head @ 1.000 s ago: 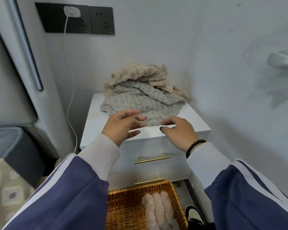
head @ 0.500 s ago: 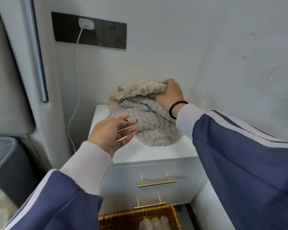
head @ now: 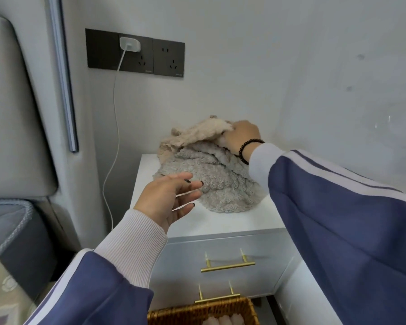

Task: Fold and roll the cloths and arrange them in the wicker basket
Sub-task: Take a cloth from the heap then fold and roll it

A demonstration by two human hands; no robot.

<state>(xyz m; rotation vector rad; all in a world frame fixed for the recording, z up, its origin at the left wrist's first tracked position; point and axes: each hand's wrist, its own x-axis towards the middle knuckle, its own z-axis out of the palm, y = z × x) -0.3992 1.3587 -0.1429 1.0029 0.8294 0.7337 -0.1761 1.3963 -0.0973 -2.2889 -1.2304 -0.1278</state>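
Cloths (head: 206,174) lie heaped on the back half of a white nightstand (head: 223,222), the pile pushed close to the wall. The top one is a beige fleecy cloth (head: 197,134), and the right hand (head: 240,136) grips its far upper edge, fingers curled into the pile. The left hand (head: 168,199) hovers just in front of the heap with its fingers spread and relaxed, holding nothing. Small print sits at the lower corners of the black wall socket panel (head: 150,55), too small to read; a white charger (head: 130,44) is plugged in there, its cable (head: 114,127) hanging down beside the nightstand's left edge. The wicker basket (head: 197,311) stands on the floor below the drawers, at the bottom edge of view, with pale rolled cloths (head: 223,321) inside its right part. The nightstand's front strip and left margin are bare. The brass drawer handles (head: 227,266) face the basket. A grey padded headboard (head: 14,109) closes in the left side.
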